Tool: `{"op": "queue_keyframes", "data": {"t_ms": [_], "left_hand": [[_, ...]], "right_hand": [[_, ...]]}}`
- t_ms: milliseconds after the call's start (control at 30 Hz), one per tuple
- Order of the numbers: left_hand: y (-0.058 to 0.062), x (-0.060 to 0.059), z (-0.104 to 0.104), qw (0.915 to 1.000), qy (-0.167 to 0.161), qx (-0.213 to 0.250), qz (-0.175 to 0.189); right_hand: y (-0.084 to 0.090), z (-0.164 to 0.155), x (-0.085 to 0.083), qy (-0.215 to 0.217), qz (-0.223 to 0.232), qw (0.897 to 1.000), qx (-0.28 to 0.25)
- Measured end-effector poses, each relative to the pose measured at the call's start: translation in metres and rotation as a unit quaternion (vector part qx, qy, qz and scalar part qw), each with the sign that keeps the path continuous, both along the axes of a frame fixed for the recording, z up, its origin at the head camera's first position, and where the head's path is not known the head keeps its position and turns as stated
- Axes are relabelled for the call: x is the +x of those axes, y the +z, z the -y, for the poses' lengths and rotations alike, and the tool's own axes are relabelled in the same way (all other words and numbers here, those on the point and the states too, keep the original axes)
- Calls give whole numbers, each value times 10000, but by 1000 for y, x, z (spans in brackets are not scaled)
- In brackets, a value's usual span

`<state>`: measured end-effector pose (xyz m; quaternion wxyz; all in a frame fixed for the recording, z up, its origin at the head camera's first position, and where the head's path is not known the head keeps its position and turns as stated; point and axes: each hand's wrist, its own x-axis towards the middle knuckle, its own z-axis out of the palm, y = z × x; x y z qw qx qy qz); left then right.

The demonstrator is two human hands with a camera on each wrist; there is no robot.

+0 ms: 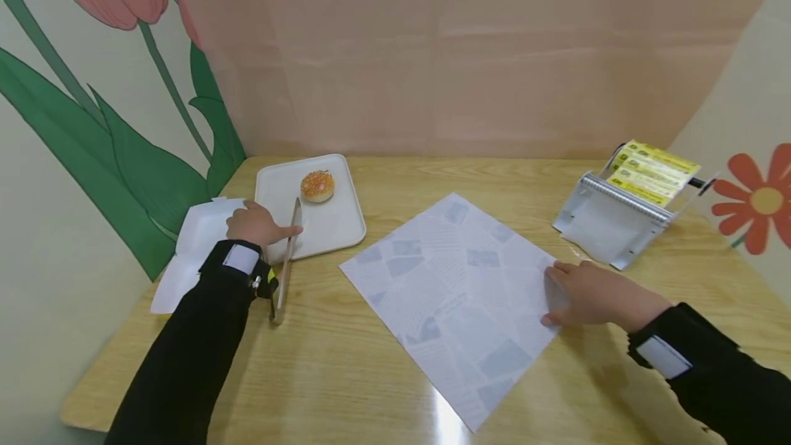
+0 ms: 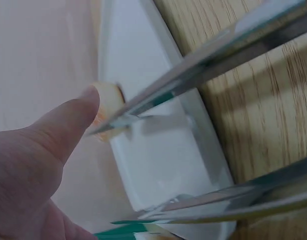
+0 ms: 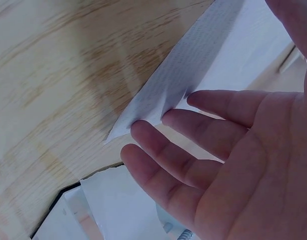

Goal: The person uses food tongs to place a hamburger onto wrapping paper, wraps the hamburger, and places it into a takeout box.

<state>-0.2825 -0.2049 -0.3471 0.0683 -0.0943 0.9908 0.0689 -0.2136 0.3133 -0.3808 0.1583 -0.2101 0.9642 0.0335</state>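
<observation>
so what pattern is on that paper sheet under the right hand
The pale square paper sheet carries a faint grey-blue newspaper print of text blocks, clearest in the head view.

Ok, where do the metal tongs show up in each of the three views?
Head: tongs lie left of centre, across the tray's near edge, at the left hand.
Left wrist: tongs cross the picture as two arms.
Right wrist: not in it.
Shared landmark: the white tray.
</observation>
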Motion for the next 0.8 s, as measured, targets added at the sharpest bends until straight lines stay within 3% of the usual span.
{"op": "queue_keyframes", "data": {"t_ms": [100,333,567,700,800], "left_hand": [[-6,-6,2,9995,115,-2,286],[-26,-29,-5,9971,468,-310,518],[-33,-46,-23,9880,1367,112,706],[-44,-49,-33,9849,1639,219,520],[-53,-48,-37,9804,1923,417,79]], "right_hand": [[2,2,0,-23,72,10000,26],[4,6,-1,-44,114,9999,74],[8,6,0,-188,247,9995,100],[7,5,1,-204,248,9994,112],[6,5,2,-228,248,9994,53]]}}
